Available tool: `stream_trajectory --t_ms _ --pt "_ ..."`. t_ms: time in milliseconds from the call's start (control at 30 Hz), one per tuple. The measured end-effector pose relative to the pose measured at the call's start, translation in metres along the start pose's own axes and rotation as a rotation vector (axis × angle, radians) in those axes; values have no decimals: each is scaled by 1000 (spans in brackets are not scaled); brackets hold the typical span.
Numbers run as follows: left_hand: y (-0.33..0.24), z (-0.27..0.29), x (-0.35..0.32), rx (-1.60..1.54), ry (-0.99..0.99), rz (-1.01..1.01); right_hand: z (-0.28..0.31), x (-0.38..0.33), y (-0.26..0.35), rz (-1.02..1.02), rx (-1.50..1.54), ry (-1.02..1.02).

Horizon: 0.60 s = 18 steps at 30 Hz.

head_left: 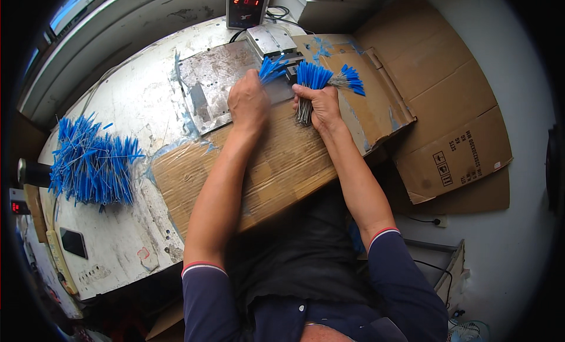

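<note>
One thick blue-tipped bunch [313, 75] is clasped in the right hand [323, 106], a smaller bunch [272, 70] in the left hand [247, 103], above a white table [115, 242] (scuffed, part-covered by cardboard [282, 177]) near a pale wall [527, 159].

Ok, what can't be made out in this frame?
All in the head view:
Left hand: its fingertips, and whether they grip the blue-tipped stems, hidden by the hand itself.
Right hand: most fingers, behind the bundle it holds.
Blue pile: lower layers, covered by upper ones.
Left-edge red display: too small to read.
</note>
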<state>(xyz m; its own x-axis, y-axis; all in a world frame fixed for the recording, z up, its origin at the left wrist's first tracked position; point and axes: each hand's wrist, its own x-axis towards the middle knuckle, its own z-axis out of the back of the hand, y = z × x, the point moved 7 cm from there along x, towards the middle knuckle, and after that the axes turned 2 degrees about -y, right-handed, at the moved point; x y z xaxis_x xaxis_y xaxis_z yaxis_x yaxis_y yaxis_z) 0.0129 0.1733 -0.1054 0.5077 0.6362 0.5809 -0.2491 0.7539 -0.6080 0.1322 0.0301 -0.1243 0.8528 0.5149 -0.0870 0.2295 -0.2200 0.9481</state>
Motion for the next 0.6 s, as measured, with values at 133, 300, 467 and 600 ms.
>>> stream_trajectory --t_ms 133,300,467,600 --pt "-2 4 0 -20 -9 -17 -5 -7 4 -46 13 -26" --pt "-9 2 -2 5 33 -59 0 -9 3 -32 1 -55" --pt "-10 -4 -5 81 61 -153 0 -10 3 -37 -58 -84" --pt "-5 -5 -4 84 48 -52 1 -10 4 -50 -58 -72"
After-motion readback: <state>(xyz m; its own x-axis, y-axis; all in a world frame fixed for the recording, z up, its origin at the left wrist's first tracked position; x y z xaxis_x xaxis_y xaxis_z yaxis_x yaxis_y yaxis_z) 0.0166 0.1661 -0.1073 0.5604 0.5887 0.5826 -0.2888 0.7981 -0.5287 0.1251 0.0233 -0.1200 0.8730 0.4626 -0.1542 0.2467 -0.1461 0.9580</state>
